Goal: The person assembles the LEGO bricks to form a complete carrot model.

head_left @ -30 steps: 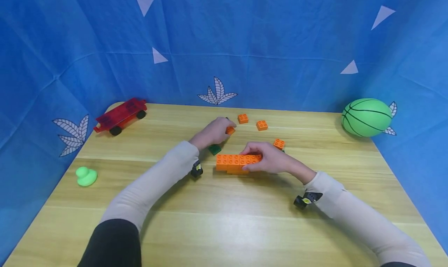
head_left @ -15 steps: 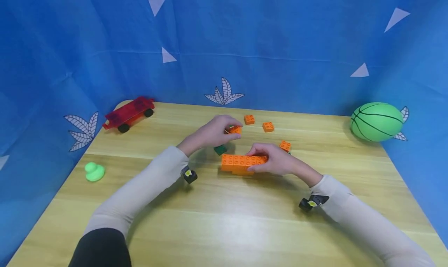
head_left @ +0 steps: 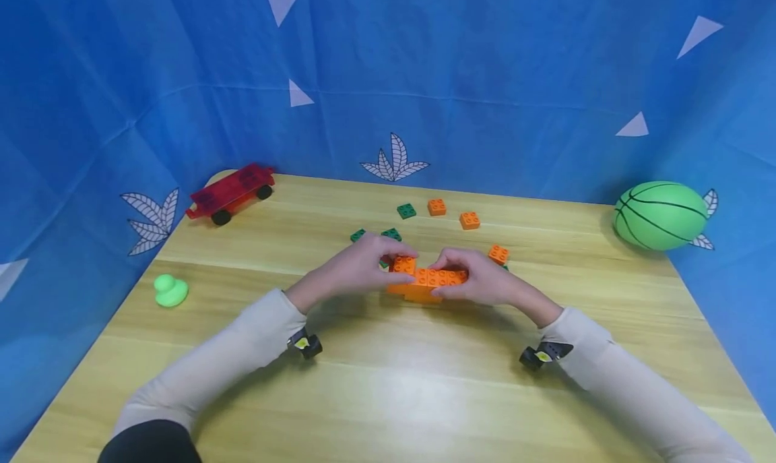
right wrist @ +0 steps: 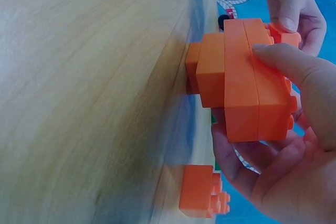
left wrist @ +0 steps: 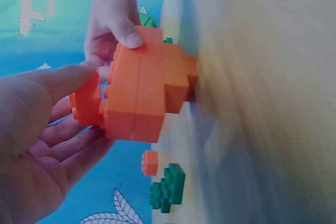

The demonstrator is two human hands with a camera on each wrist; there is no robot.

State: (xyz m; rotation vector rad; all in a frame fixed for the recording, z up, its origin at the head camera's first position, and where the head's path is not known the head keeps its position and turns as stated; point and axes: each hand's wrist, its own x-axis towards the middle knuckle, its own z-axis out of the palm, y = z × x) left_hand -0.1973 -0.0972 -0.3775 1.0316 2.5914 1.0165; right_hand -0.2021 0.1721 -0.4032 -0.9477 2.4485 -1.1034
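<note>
Blue cloth (head_left: pixel 364 38) backs the wooden bench (head_left: pixel 388 395), at its middle an orange toy-brick build (left wrist: pixel 137 87) — studded on top, stepping narrower downward — right hand (head_left: pixel 485 276) gripping its right end, left hand (head_left: pixel 359 266) pinching an orange brick (left wrist: pixel 90 99) at its left end.

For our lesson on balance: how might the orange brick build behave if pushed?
The orange brick build would probably tip easily, since it narrows towards its base. It looks stiff, being straight-edged, but might split along visible seams.
</note>
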